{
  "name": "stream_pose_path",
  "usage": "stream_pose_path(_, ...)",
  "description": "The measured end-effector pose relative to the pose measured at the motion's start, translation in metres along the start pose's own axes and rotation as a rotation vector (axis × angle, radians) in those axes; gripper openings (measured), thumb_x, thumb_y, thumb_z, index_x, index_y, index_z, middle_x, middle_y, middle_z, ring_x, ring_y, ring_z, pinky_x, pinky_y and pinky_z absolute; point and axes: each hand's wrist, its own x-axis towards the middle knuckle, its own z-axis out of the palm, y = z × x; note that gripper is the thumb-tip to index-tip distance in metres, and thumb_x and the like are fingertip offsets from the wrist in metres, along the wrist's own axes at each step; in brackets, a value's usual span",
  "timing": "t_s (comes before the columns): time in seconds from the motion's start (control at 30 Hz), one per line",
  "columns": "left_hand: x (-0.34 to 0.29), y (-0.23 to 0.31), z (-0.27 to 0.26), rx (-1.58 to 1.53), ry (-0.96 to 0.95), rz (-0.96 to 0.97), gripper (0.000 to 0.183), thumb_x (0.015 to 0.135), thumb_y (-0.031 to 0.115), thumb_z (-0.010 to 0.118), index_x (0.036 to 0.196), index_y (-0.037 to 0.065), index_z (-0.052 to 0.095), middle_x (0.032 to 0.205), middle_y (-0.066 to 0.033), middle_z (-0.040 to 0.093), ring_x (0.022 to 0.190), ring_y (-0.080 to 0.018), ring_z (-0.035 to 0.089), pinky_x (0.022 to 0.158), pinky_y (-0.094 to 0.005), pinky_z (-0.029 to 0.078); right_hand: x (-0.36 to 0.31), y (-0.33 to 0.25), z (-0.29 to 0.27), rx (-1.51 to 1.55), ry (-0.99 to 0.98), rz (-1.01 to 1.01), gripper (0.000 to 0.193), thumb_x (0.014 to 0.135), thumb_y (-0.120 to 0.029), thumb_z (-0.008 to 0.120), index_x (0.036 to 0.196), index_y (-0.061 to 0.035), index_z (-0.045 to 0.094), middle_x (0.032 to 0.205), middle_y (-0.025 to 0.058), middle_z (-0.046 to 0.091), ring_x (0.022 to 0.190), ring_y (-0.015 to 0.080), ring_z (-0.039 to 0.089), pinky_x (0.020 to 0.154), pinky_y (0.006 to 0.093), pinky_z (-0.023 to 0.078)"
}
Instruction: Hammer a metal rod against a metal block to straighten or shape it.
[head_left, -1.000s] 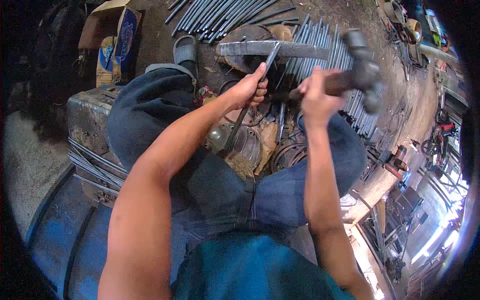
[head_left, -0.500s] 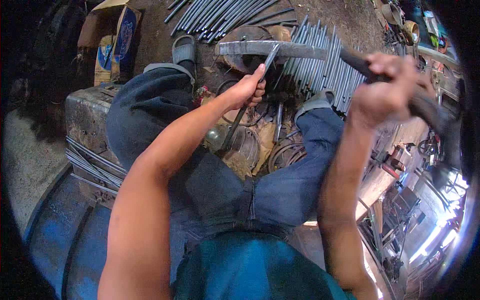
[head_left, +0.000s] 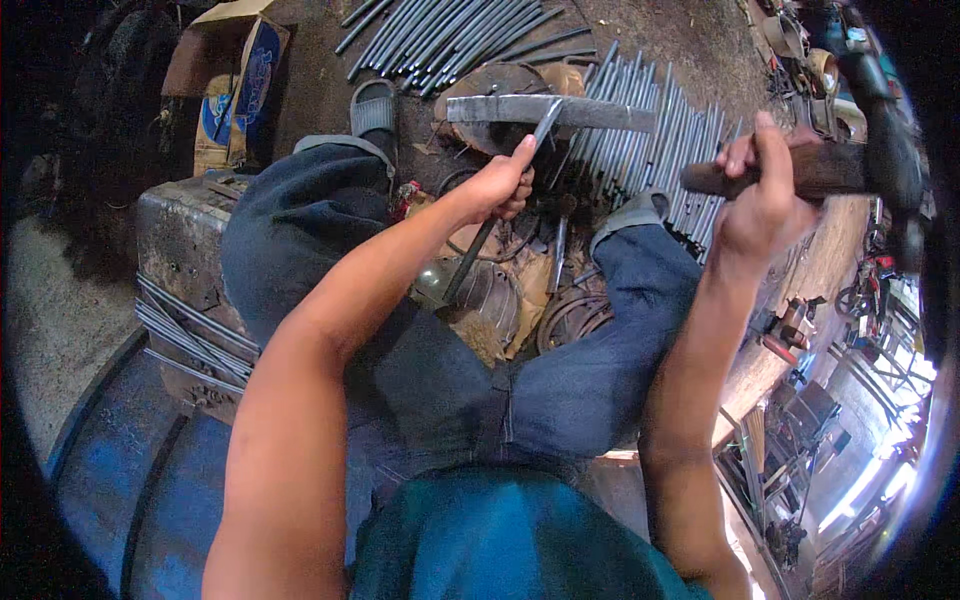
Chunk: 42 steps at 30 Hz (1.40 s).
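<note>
My left hand [head_left: 502, 186] is closed around a dark metal rod [head_left: 466, 268]. The shiny far end of the rod rests across a long, flat metal bar [head_left: 490, 109], which lies crosswise in front of me over a round block [head_left: 480, 135]. On the right, my right hand [head_left: 765, 200] grips a hammer by its wooden handle [head_left: 840, 168], the forefinger partly stretched along it. The dark hammer head, blurred near the right rim, is raised well away from the rod and the bar.
Many metal rods [head_left: 455, 40] lie on the ground at the back, with another spread [head_left: 650, 130] beyond the bar. An opened cardboard box [head_left: 240, 90] stands back left. A worn metal case [head_left: 195, 230] with thin rods beside it sits left. Tools crowd a wooden beam [head_left: 770, 335] on the right.
The hammer has turned in my right hand: its handle, slanted down to the right before, now lies nearly level. My left hand and the rod stay almost in place.
</note>
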Motion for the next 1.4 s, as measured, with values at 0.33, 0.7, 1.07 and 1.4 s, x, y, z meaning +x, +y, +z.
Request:
stream_pose_path(0.33,0.008,-0.003,0.005,0.025,0.084,0.039,0.061,0.088,0.072,0.037,0.062,0.016,0.032,0.053,0.0044,0.027,0.041,-0.0108,0.026,0.04,-0.0278,0.02,-0.033,0.095,-0.025,-0.717,-0.191,0.407,0.023,0.068,-0.01,0.07,0.087,0.0021,0.062,0.063,0.0128,0.062,0.059,0.0227,0.062,0.06,0.0361,0.049)
stream_pose_path(0.7,0.01,-0.003,0.01,0.048,0.073,0.014,0.061,0.09,0.068,0.038,0.06,0.016,0.035,0.053,0.0026,0.032,0.041,-0.0115,0.031,0.04,-0.0281,0.022,-0.078,0.143,-0.021,-0.936,-0.324,0.305,0.022,0.068,-0.011,0.067,0.083,0.0047,0.062,0.071,0.0174,0.064,0.071,0.0281,0.064,0.071,0.0378,0.049)
stream_pose_path(1.07,0.009,0.0,0.015,0.136,0.127,0.083,0.063,0.09,0.068,0.038,0.06,0.013,0.038,0.054,0.0014,0.035,0.043,-0.012,0.034,0.041,-0.0293,0.025,-0.072,0.13,-0.015,-0.661,0.13,-0.108,0.016,0.077,-0.009,0.066,0.08,0.0042,0.057,0.07,0.0103,0.061,0.064,0.0201,0.06,0.062,0.035,0.048)
stream_pose_path(1.4,0.01,-0.006,-0.001,0.131,0.159,0.117,0.064,0.09,0.069,0.037,0.059,0.013,0.038,0.052,0.0011,0.035,0.04,-0.0121,0.035,0.039,-0.0287,0.025,-0.018,-0.014,0.036,-0.254,0.175,0.03,0.017,0.087,-0.003,0.061,0.074,-0.0047,0.05,0.058,0.0031,0.053,0.044,0.0093,0.047,0.045,0.0263,0.041)
